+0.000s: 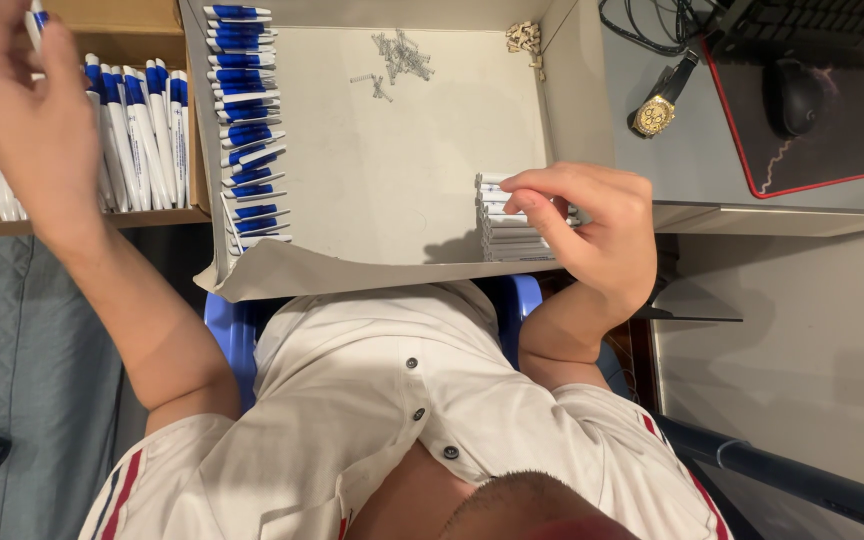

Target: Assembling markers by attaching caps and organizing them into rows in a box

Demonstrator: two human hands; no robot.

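Many finished pens [137,135] fill the box at the left. The left hand [22,110] grips one pen there. The right hand [587,225] pinches white barrels [512,235] stacked on the desk [402,170]; springs [397,55] wait.

Seated at a shallow white cardboard tray [552,110], I pinch a white pen barrel [512,200] from the stack [507,235] with my right hand [592,230]. My left hand [22,110] holds a blue-and-white pen [36,20] over the filled box [132,215]. A row of pens [244,130], small springs [397,55], a gold wristwatch [655,115] and mouse [797,95] lie nearby.
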